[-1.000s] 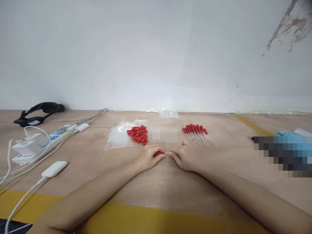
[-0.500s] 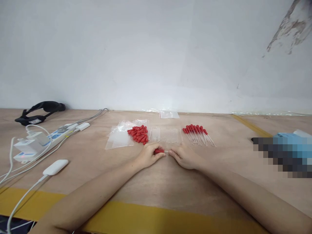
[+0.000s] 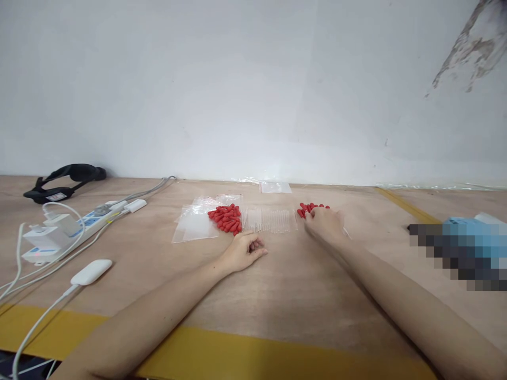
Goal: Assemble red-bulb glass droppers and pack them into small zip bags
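My left hand (image 3: 243,252) rests on the table with its fingers loosely curled, thumb apart, and nothing between them. My right hand (image 3: 327,224) is over the row of red-bulbed glass droppers (image 3: 315,206), fingers pinched around a dropper that is mostly hidden behind them. Only the red bulbs and one tube tip stick out around this hand. Left of it lies a row of bare glass tubes (image 3: 273,220). Just beyond my left hand is a heap of loose red rubber bulbs (image 3: 226,219).
Clear plastic bags (image 3: 192,224) lie left of the bulbs, and another small bag (image 3: 275,187) is by the wall. At left are a power strip (image 3: 89,221) with cables, a white oval device (image 3: 91,271) and a black headband (image 3: 65,182). A blue item (image 3: 467,229), partly pixelated, is at right.
My right hand has moved right and away from me, from beside my left hand to the dropper row. The dropper has left my left hand, whose place is nearly the same.
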The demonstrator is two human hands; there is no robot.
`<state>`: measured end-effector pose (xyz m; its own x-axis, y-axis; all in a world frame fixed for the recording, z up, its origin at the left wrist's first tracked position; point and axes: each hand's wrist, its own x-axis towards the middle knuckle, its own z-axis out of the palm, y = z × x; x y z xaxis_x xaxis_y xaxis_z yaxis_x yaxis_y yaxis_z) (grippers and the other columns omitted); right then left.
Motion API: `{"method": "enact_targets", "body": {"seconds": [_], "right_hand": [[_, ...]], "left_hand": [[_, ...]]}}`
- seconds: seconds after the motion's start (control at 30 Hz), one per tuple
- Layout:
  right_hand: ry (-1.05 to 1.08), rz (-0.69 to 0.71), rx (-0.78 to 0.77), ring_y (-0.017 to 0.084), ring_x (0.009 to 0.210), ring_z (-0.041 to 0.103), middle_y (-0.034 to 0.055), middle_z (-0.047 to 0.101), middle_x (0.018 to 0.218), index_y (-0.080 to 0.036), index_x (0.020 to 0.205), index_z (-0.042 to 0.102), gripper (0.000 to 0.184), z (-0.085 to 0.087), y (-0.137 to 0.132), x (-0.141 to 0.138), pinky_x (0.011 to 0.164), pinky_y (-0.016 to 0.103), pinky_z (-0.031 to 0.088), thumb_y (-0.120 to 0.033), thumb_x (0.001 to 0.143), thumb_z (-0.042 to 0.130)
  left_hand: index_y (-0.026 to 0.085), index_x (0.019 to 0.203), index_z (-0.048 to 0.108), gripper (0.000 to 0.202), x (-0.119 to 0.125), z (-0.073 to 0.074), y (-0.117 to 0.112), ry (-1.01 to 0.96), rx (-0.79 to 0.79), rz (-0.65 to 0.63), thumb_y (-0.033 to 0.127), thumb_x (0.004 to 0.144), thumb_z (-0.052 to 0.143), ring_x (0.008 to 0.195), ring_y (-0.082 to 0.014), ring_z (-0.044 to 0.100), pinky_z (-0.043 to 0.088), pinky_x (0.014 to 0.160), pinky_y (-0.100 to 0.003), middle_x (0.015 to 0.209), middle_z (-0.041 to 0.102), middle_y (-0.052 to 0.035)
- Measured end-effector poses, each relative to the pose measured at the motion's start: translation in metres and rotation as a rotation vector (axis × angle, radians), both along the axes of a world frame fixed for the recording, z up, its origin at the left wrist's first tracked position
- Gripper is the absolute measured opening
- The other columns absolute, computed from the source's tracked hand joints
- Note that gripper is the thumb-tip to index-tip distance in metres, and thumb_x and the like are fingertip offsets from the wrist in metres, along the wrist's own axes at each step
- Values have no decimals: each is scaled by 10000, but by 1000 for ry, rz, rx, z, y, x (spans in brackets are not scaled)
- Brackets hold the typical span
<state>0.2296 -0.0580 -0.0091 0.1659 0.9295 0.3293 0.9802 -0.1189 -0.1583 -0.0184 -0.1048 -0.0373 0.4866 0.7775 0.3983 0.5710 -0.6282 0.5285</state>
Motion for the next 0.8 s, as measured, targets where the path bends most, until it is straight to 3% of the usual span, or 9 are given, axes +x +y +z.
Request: {"method": "enact_targets", "body": {"seconds": [0.13, 0.47, 0.6, 0.8], "right_hand": [[-45, -45, -61, 212, 726, 550, 77, 611, 675, -162, 656, 609, 253, -6, 6, -9, 691, 351, 290, -285, 752, 410], [-27, -51, -94, 219, 722, 523, 75, 597, 675, -160, 614, 581, 367, -7, 10, -8, 704, 364, 275, -409, 775, 366], [-86, 43, -32, 217, 701, 533, 86, 605, 692, -153, 704, 607, 378, -6, 11, -14, 738, 389, 255, -379, 808, 324], [-114, 54, -125, 254, 743, 563, 139, 627, 763, -128, 783, 637, 287, -6, 18, -34, 731, 408, 262, -286, 780, 397]], "left_hand": [[147, 766, 603, 140, 0, 0, 0, 5, 3, -5, 283, 736, 589, 608, -98, 497, 412, 558, -203, 697, 543, -13], [151, 766, 603, 140, -1, 0, 0, 14, 14, -12, 286, 742, 581, 607, -95, 496, 413, 567, -205, 703, 540, -12], [151, 769, 602, 134, 0, 1, 0, 10, 7, -18, 280, 742, 580, 603, -94, 496, 412, 559, -202, 703, 536, -10], [153, 770, 598, 139, -1, 1, 0, 13, 13, -14, 288, 743, 579, 608, -98, 496, 411, 564, -209, 704, 533, -11]]}}
